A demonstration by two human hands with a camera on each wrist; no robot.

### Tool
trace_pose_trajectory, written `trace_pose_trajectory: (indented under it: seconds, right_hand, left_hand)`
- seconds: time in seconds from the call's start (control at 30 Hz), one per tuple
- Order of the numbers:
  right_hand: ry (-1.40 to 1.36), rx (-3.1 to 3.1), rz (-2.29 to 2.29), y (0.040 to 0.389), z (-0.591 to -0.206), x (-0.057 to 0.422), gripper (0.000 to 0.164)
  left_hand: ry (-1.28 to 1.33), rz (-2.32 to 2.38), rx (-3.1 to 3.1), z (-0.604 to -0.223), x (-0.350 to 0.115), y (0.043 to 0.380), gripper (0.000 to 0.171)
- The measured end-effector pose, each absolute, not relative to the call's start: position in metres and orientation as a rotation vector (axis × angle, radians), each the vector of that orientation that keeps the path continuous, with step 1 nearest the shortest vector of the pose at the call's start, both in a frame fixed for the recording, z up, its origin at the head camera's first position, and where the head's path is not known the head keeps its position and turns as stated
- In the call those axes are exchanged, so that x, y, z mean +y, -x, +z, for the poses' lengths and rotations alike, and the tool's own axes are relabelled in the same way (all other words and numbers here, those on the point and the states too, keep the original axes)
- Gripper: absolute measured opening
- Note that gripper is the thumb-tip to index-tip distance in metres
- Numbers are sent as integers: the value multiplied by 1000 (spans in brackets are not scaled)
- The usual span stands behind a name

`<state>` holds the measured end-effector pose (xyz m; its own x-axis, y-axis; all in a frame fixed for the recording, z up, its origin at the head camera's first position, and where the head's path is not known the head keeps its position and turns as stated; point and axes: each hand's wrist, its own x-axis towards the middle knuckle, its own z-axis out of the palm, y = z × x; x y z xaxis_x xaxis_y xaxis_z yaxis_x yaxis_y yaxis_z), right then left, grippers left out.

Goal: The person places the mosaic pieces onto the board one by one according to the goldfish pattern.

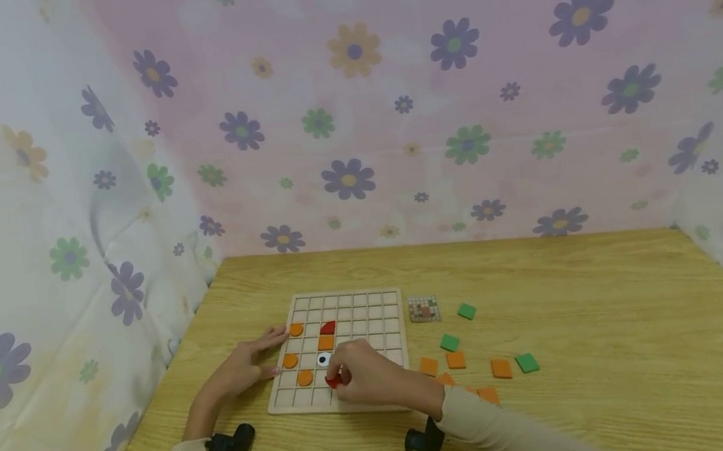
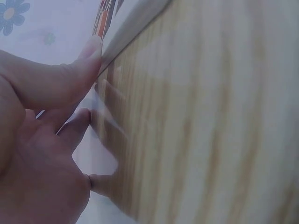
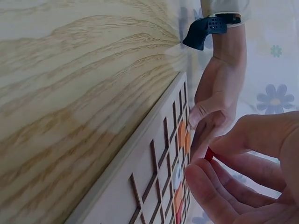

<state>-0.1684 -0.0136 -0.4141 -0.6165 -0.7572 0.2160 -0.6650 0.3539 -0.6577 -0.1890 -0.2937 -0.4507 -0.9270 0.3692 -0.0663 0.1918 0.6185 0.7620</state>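
Beige sleeve fabric reaches in from the near right of the gridded wooden board, and beyond its cuff the right hand bends over the board's near half, thumb and fingertips pinching a small red piece. From the right wrist that piece looks raised off the board; which square lies beneath it I cannot tell. Handling this well likely means gripping the piece only by its edges, keeping it level and low, and turning it to match the grid lines before loosening the fingers. At the board's left edge the left hand lies with its fingers spread, thumb and fingertips touching the rim; light, even pressure there should stop the board sliding. Just past the pinch on the board sits a white disc with a black dot, easily nudged by a knuckle, so a straight lift away seems wisest. Farther up the board come an orange square and a red round-cornered tile, while orange discs sit toward its left side. Right of the board are a small pattern card, loose green squares and loose orange tiles.
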Motion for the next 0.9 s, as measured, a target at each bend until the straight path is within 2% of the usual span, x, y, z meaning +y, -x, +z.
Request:
trace_pose_trajectory:
  seconds: [0.4, 0.63, 0.9]
  right_hand:
    - [1238, 2605, -1027, 177, -433, -44, 14]
    - [1150, 2646, -999, 174, -434, -46, 21]
    - [1168, 2657, -931, 172, -432, -48, 16]
  left_hand:
    - [-483, 1208, 2624, -451, -294, 189, 59]
    - [-482, 1231, 2612, -445, -291, 186, 59]
    - [-478, 1204, 2617, -452, -295, 189, 61]
